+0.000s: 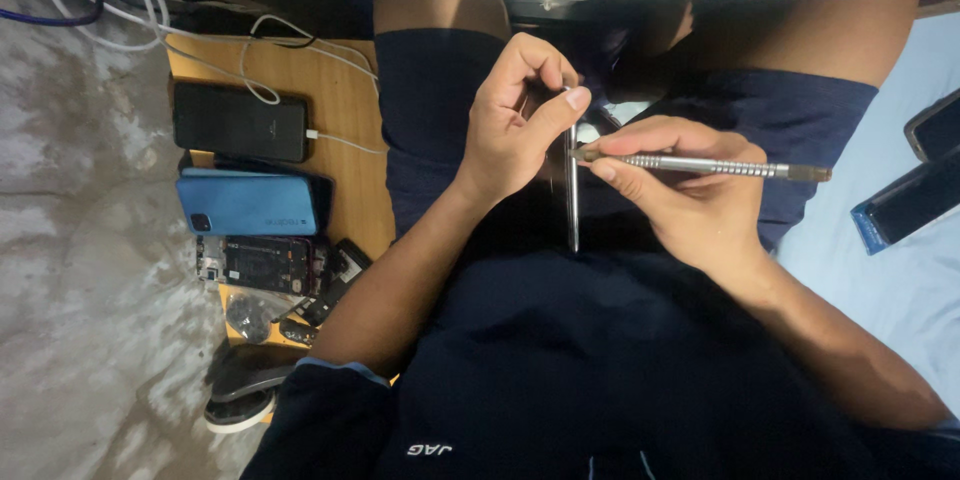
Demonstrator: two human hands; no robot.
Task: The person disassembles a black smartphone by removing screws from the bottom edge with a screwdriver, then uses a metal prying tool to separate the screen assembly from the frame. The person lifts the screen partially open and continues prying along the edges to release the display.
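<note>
Beside the wooden board (345, 140): one black phone (238, 121) on it; one blue phone (248, 204) below that; one opened phone with its circuit board bare (262, 264) lower still; two dark devices (918, 185) far across from it; two hands, the left hand (510, 125) and the right hand (685, 190), sharing one metal screwdriver (700, 165).

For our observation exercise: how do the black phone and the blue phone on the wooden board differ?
The black phone has a white cable plugged in; the blue phone has none. The black phone shows a dark, plain face; the blue phone shows its back, with a camera in one corner. Both lie flat on the wooden board.
</note>
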